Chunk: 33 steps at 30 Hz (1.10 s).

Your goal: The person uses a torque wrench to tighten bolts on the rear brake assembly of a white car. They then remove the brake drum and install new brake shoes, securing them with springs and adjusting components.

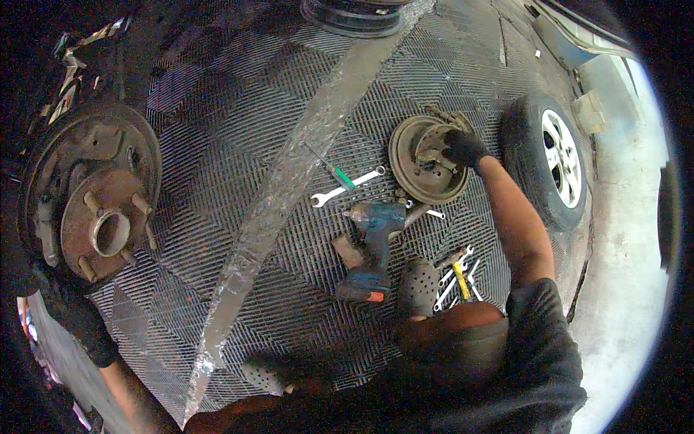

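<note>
1. While the rusty brake drum [406,168] is left lying on the ribbed floor matting [217,181], to the right of a shiny grey strip [289,159], its upper right part is covered by the gloved right hand [464,150].
2. The right hand's fingers are bent over the middle of the drum; whether anything is gripped by them cannot be told, since the fingertips are lost in dark.
3. The gloved left hand [81,327] is placed at the far left, just below the rusty wheel hub [105,189], from which several studs are thrust out. Its fingers are hidden in shadow, so whether they are spread or closed cannot be told.
4. Behind the hub, a round backing plate [101,134] is seen.
5. Left of the drum, a green-handled screwdriver [342,177] is laid across a silver spanner [329,198], whose ring end is pointed toward the drum's rim.
6. Just below the drum, a blue and black power driver [376,239] is laid on its side, its nose turned left.
7. Beside a dark perforated shoe [418,283], several tools are gathered, a yellow-handled one [461,282] among them.
8. Near the right hand, a tyred wheel [535,166] with pale spokes is stood.
</note>
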Each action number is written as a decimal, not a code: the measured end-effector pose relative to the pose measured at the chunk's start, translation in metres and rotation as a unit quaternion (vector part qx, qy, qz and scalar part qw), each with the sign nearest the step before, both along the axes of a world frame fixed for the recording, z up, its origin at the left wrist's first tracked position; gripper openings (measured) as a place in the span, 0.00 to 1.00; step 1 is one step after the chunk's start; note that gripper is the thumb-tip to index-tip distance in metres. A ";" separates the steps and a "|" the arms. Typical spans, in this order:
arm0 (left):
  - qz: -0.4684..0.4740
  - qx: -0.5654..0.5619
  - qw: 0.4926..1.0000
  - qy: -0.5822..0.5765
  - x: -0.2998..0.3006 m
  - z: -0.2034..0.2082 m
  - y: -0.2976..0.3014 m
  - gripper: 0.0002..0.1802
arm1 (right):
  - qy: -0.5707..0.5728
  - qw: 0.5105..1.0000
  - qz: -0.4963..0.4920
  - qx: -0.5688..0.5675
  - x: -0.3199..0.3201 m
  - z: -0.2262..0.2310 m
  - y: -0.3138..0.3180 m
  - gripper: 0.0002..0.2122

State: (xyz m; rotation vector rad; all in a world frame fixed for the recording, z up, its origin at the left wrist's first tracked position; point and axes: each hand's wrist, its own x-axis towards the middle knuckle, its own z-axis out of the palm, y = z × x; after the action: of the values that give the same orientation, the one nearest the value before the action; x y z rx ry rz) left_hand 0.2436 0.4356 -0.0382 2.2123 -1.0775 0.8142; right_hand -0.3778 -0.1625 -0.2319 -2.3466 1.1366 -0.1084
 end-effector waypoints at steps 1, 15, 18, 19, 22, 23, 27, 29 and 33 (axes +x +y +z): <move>-0.009 -0.007 0.999 0.033 0.000 -0.001 0.001 0.32 | 0.113 0.993 -0.028 0.007 0.001 -0.006 0.003 0.27; 0.046 0.035 0.998 -0.027 0.001 0.003 0.011 0.31 | 0.310 0.888 0.126 -0.314 0.045 -0.031 0.013 0.32; 0.032 0.029 0.999 -0.011 0.006 0.002 0.014 0.30 | 0.276 0.920 0.123 -0.248 0.044 -0.028 0.000 0.25; 0.035 0.031 0.999 -0.009 0.007 0.001 0.016 0.30 | 0.249 0.938 0.117 -0.210 0.043 -0.022 -0.004 0.22; 0.025 0.000 0.998 0.051 0.008 -0.001 0.019 0.31 | 0.181 0.950 0.078 -0.242 0.043 0.011 -0.009 0.21; 0.001 -0.031 0.995 0.091 0.008 0.000 0.019 0.31 | 0.180 0.955 0.057 -0.229 0.045 0.025 -0.008 0.21; -0.020 0.031 0.996 0.079 0.004 0.013 0.016 0.31 | 0.154 0.948 0.056 -0.272 0.080 0.084 -0.012 0.24; -0.008 0.147 0.985 -0.093 -0.010 0.023 0.013 0.29 | 0.047 0.990 0.059 -0.116 0.113 0.110 -0.007 0.24; 0.025 -0.040 0.996 -0.079 -0.078 0.025 -0.008 0.27 | -0.146 0.953 0.091 0.248 0.201 0.134 0.043 0.21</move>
State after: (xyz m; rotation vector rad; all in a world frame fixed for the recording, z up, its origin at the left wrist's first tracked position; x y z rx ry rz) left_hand 0.1652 0.4281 -0.0135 2.1451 -1.0471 1.0502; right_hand -0.1767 -0.1198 -0.0981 -1.8961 0.7006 -0.0886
